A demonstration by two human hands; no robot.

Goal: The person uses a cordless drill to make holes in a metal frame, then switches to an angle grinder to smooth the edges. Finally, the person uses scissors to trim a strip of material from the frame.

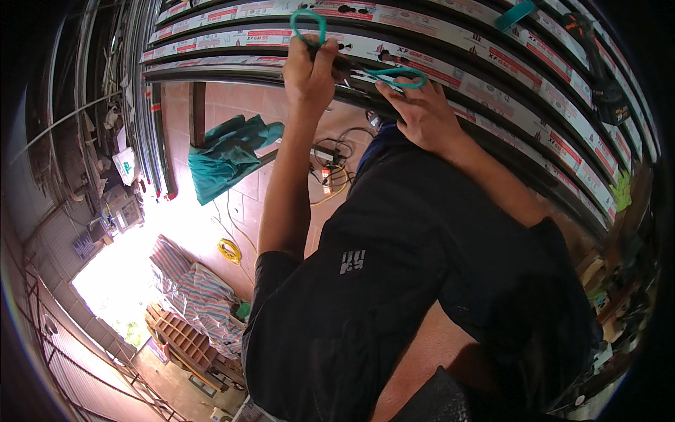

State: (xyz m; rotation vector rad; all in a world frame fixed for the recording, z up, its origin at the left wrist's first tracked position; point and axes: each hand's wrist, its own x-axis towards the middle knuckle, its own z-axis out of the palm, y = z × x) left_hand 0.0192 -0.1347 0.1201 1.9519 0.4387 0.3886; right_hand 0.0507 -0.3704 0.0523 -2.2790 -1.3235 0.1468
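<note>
In my left hand (309, 79), thumb and fingers pinch just below a teal loop (309, 22). A second teal loop (404, 76) lies at the fingers of my right hand (425, 116), which curl around it. The two loops look like the widely spread handles of a pair of scissors; the part between them is dark and partly hidden by my left fingers. Both hands are above the near edge of long metal profiles (457, 74) covered in white and red printed film. Slots and holes are cut in the profiles near my hands.
A teal roll of tape (515, 14) and a dark cordless drill (598, 70) lie on the profiles at right. Teal cloth (228, 155) hangs at left. Cables (341, 158) and a coiled yellow cord (229, 250) are on the tiled floor. Striped sheeting (200, 299) covers something behind.
</note>
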